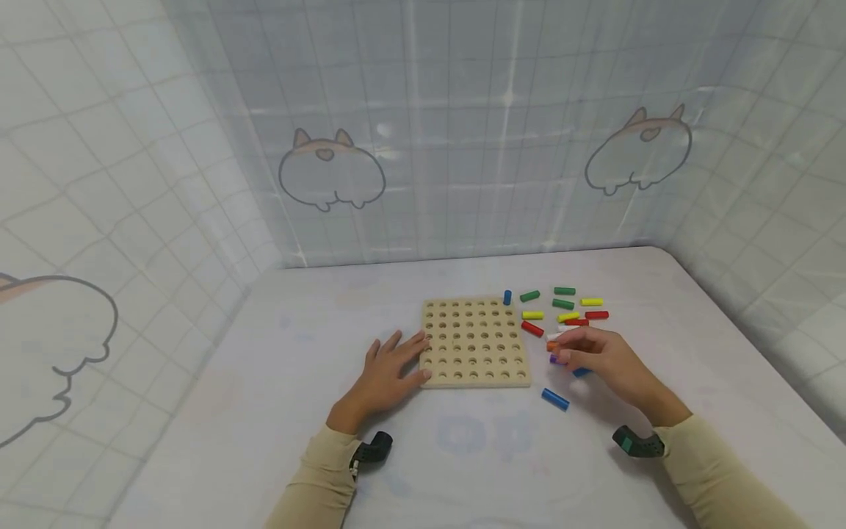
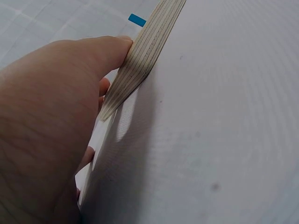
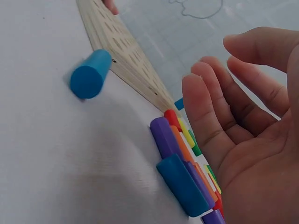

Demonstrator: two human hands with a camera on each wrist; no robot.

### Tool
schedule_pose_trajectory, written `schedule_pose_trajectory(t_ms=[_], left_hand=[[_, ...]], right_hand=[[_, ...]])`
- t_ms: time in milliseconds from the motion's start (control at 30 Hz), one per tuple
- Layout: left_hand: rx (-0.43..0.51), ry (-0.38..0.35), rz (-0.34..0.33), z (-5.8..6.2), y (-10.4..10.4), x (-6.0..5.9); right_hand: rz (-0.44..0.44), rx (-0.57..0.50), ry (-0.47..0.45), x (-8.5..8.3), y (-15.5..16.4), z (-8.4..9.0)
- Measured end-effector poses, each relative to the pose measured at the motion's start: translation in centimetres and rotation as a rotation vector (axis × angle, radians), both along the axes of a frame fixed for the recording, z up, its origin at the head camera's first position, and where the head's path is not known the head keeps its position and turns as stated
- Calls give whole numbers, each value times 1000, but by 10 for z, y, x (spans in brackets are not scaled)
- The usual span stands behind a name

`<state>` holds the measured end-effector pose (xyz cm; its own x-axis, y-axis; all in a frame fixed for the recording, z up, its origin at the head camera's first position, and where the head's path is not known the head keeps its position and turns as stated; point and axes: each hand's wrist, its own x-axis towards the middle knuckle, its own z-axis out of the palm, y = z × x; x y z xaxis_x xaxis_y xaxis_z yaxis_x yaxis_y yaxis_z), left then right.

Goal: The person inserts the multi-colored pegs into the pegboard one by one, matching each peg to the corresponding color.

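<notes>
The pegboard (image 1: 476,342) lies mid-tabletop (image 1: 264,411), steadied at its left edge by the flat, released left hand (image 1: 390,375). The right hand (image 1: 604,356), loosely curved and grasping nothing, hovers over the pegs (image 1: 562,323). One peg should be pinched alone. Only the right wrist view shows the purple peg (image 3: 166,135) beneath the palm.

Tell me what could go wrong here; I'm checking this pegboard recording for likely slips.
The right hand hovers open over tightly packed pegs; grabbing one may scatter its neighbours. The loose blue peg could roll away if brushed. The left hand only presses the pegboard edge, so it might slide.
</notes>
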<state>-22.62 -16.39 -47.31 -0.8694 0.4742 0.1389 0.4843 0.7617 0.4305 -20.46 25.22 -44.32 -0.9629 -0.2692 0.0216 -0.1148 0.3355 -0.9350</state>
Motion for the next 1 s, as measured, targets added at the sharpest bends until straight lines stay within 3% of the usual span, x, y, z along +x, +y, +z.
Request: schedule_pose_trajectory(t_ms=[267,400,600,800,1000], left_hand=[[24,29,-5,1,1,-2],[21,26,-4,3,2,-3],[17,25,3,4,2,-2],[26,19,-1,2,0,1],[23,19,3,-1,0,1]], right_hand=[[12,52,-17,9,-3,1],[14,127,-8,12,1,1],[100,268,26,13,0,-4],[128,333,-7,16,-7,-10],[195,369,50,18,-13,-9]])
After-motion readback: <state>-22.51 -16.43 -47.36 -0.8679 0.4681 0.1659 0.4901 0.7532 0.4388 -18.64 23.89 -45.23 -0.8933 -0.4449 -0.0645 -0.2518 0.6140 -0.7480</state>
